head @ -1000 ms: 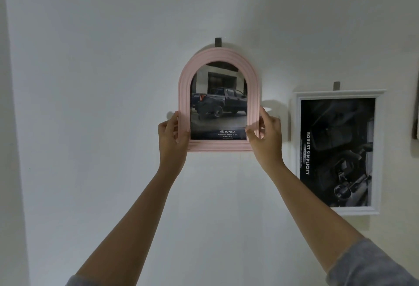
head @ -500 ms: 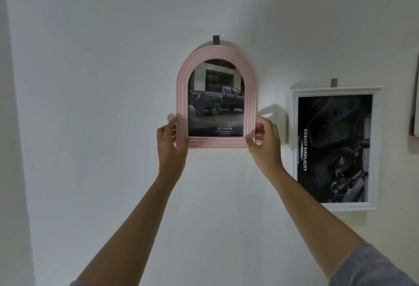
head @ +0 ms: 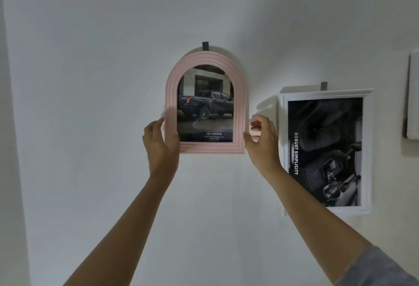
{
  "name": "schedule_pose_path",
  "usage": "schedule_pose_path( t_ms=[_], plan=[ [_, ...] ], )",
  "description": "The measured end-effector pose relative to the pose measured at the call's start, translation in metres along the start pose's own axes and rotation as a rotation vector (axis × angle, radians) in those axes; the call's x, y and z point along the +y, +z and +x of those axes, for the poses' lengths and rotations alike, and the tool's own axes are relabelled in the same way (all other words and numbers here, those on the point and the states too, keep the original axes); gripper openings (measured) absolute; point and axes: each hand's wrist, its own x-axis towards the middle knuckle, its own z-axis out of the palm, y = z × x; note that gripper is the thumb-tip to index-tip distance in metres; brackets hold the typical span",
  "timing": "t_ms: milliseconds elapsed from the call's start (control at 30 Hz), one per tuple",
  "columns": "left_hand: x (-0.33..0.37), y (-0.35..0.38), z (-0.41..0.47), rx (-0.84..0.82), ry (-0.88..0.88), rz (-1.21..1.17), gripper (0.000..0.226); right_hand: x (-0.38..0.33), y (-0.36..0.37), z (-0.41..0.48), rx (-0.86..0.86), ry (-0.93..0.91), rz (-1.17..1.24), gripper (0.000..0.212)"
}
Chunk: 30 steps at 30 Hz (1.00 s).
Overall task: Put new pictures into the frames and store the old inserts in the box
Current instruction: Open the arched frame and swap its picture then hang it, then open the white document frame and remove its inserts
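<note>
Left fingers point(head: 156, 126) run close together up the outer left edge of the pink arched frame point(head: 240, 104), and the thumb of the left hand point(head: 159, 147) lies across the front of its corner at 7 o'clock, pinching that corner; how far the fingers reach behind the moulding I cannot tell, the edge being blurred; the right hand point(head: 264, 145) stands at 4 o'clock of the frame, fingers loosely curled and clear of the moulding with wall showing between; only its thumb tip touches the frame's outer right edge near the bottom corner.

The frame lies against the white wall point(head: 90, 81), its top just under a small dark hook point(head: 205, 46) at 12 o'clock; it holds a picture of a dark pickup truck point(head: 205, 108) before a building, with TOYOTA lettering at 6 o'clock.

Its long axis runs 12 to 6 o'clock, arch up, flat base down, near upright; the truck's tail points to 9 o'clock, its nose to 3.

At 3 to 4 o'clock of it, apart and just beyond the right hand, a white rectangular frame point(head: 366, 149) hangs under a second dark hook point(head: 324, 86); it holds a dark print point(head: 328, 149) with ROBUST SIMPLICITY running down its left side; at the view's right edge a pale flat object point(head: 413, 97) is cut off.
</note>
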Motion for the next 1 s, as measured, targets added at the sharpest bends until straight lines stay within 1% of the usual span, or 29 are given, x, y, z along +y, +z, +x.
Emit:
schedule_pose_path(
  t_ms=[100, 200, 333, 467, 600, 700, 767, 867, 933, 1000],
  plan=[
    [0.028, 0.011, 0.003, 0.007, 0.052, -0.020, 0.041, -0.007, -0.028, 0.019, 0.013, -0.058, -0.009, 0.037],
    [0.066, 0.035, 0.001, -0.020, 0.158, -0.061, 0.040, -0.005, -0.069, 0.046, 0.027, -0.083, -0.026, 0.034],
    [0.132, 0.088, -0.016, -0.053, 0.304, -0.055, 0.045, 0.013, -0.146, 0.077, 0.007, -0.105, -0.155, 0.035],
    [0.197, 0.157, -0.051, -0.114, 0.375, -0.095, 0.045, 0.051, -0.238, 0.102, 0.007, -0.112, -0.319, 0.039],
    [0.249, 0.236, -0.098, -0.221, 0.490, -0.065, 0.047, 0.105, -0.329, 0.119, 0.025, -0.038, -0.458, 0.042],
    [0.275, 0.287, -0.130, -0.242, 0.533, -0.022, 0.048, 0.142, -0.383, 0.124, 0.073, 0.001, -0.509, 0.044],
    [0.291, 0.320, -0.150, -0.260, 0.531, 0.001, 0.051, 0.165, -0.412, 0.126, 0.110, 0.020, -0.519, 0.045],
    [0.309, 0.360, -0.171, -0.298, 0.483, 0.005, 0.054, 0.198, -0.439, 0.127, 0.077, 0.076, -0.517, 0.046],
    [0.316, 0.379, -0.180, -0.304, 0.430, 0.014, 0.057, 0.218, -0.447, 0.127, 0.061, 0.115, -0.484, 0.046],
    [0.318, 0.395, -0.185, -0.283, 0.374, 0.030, 0.059, 0.233, -0.451, 0.128, 0.083, 0.136, -0.425, 0.045]
  ],
)
